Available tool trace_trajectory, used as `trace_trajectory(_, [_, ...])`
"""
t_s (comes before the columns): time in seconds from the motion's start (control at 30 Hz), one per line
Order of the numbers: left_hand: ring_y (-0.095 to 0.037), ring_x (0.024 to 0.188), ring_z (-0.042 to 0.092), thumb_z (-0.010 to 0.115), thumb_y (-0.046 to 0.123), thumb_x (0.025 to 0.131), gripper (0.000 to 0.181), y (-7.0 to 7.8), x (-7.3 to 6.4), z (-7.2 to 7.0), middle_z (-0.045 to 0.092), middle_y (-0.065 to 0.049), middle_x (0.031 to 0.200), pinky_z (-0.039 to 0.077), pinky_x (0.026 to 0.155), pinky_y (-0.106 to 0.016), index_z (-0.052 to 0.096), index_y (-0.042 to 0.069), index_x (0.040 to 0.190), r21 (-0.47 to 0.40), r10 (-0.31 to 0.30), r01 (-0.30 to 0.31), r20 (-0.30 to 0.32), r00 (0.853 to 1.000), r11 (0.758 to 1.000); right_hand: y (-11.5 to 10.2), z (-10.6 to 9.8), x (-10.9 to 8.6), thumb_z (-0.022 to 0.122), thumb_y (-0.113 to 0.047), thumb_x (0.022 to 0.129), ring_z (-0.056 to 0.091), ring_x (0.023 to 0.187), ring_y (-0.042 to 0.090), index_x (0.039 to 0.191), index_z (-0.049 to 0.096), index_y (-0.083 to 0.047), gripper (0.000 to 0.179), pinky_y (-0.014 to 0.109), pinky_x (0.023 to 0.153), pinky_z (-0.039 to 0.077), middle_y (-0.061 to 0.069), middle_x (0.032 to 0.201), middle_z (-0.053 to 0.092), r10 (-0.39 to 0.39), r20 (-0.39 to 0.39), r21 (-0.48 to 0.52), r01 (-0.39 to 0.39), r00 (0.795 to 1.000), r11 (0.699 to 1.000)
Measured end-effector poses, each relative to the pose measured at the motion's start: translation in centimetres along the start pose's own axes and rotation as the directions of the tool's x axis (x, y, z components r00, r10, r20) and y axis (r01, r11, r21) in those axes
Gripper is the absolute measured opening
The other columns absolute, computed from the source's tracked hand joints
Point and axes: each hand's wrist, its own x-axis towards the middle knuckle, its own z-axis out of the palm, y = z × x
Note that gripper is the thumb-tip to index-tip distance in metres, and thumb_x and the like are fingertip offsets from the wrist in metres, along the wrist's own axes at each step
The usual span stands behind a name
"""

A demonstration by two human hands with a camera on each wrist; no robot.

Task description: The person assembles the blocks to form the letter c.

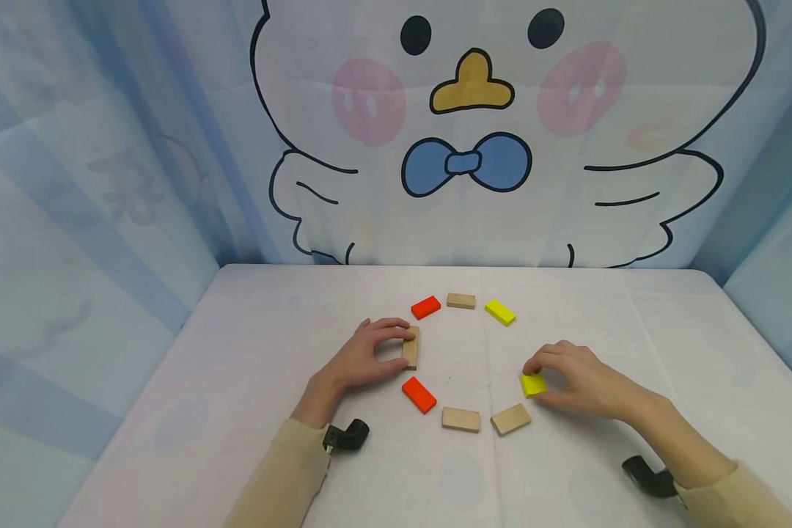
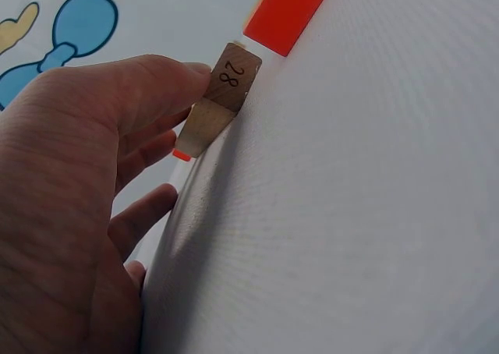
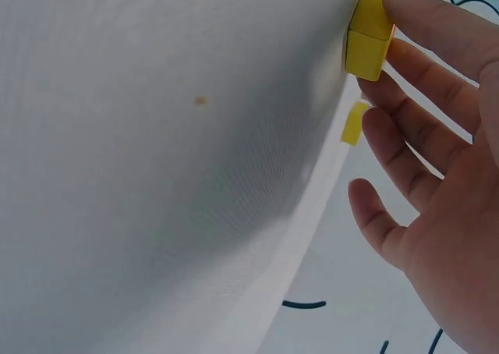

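My left hand [image 1: 366, 353] pinches a plain wooden block [image 1: 411, 350] at the left side of a ring of blocks. In the left wrist view the end of this wooden block [image 2: 232, 77] bears a handwritten number, and the thumb presses against it. On the ring's right side, my right hand [image 1: 584, 378] holds a yellow block [image 1: 532, 385] between thumb and fingers. The right wrist view shows that yellow block [image 3: 369, 38] close over the white tabletop, the other fingers spread beside it. A red block [image 1: 419, 394] lies just nearer than the left hand's block, another red block [image 1: 425, 307] just beyond it.
At the ring's far side lie a wooden block [image 1: 460, 301] and a second yellow block [image 1: 500, 312]. Two wooden blocks, one left [image 1: 460, 419] and one right [image 1: 511, 419], form the near side. A cartoon-printed curtain [image 1: 462, 220] hangs behind the white table [image 1: 237, 396].
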Motion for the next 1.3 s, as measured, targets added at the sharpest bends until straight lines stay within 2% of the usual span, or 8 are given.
trace_trajectory(0.37, [-0.021, 0.137, 0.045, 0.073, 0.027, 0.091, 0.041, 0.0, 0.0, 0.0, 0.056, -0.001, 0.141, 0.007, 0.120, -0.057, 0.069, 0.014, 0.130, 0.008, -0.002, 0.002, 0.000, 1.000, 1.000, -0.2, 0.1, -0.6, 0.085, -0.024, 0.082, 0.055, 0.100, 0.014, 0.107, 0.070, -0.025, 0.029, 0.050, 0.087, 0.043, -0.018, 0.106, 0.064, -0.034, 0.041, 0.066, 0.031, 0.999, 0.997])
trace_trajectory(0.63, [-0.022, 0.137, 0.045, 0.073, 0.026, 0.091, 0.041, 0.0, 0.0, -0.1, 0.056, -0.002, 0.141, 0.007, 0.120, -0.057, 0.069, 0.014, 0.130, 0.015, 0.003, -0.003, 0.005, 1.000, 1.000, -0.4, 0.4, -0.9, 0.085, -0.023, 0.081, 0.054, 0.096, 0.009, 0.105, 0.069, -0.027, 0.029, 0.046, 0.085, 0.043, -0.023, 0.102, 0.061, -0.024, 0.039, 0.046, 0.022, 0.999, 0.999])
trace_trajectory(1.0, [-0.021, 0.137, 0.044, 0.073, 0.026, 0.091, 0.041, 0.1, 0.0, -0.1, 0.056, -0.001, 0.142, 0.006, 0.120, -0.057, 0.069, 0.014, 0.130, 0.022, 0.001, -0.001, 0.004, 1.000, 1.000, -0.6, 0.2, -0.9, 0.085, -0.029, 0.082, 0.053, 0.093, 0.009, 0.106, 0.069, -0.022, 0.030, 0.043, 0.082, 0.043, -0.021, 0.100, 0.059, -0.014, 0.024, 0.030, 0.014, 1.000, 0.999])
trace_trajectory(1.13, [-0.021, 0.137, 0.045, 0.073, 0.026, 0.091, 0.040, 0.1, 0.0, 0.0, 0.057, -0.002, 0.141, 0.007, 0.120, -0.057, 0.069, 0.014, 0.129, 0.016, 0.010, -0.010, 0.000, 1.000, 1.000, -0.5, -0.2, -0.7, 0.082, -0.031, 0.085, 0.054, 0.093, 0.011, 0.107, 0.070, -0.020, 0.028, 0.041, 0.082, 0.047, -0.017, 0.099, 0.060, 0.040, 0.018, 0.043, -0.041, 0.999, 0.998])
trace_trajectory(1.3, [-0.021, 0.136, 0.045, 0.074, 0.026, 0.091, 0.040, 0.0, 0.0, 0.0, 0.057, -0.001, 0.141, 0.006, 0.120, -0.057, 0.069, 0.014, 0.129, 0.010, 0.007, -0.007, -0.003, 1.000, 1.000, 0.3, -1.0, 0.6, 0.078, -0.023, 0.089, 0.057, 0.093, 0.018, 0.109, 0.070, -0.010, 0.025, 0.044, 0.083, 0.052, -0.005, 0.100, 0.064, 0.108, -0.036, 0.089, -0.105, 0.993, 0.990])
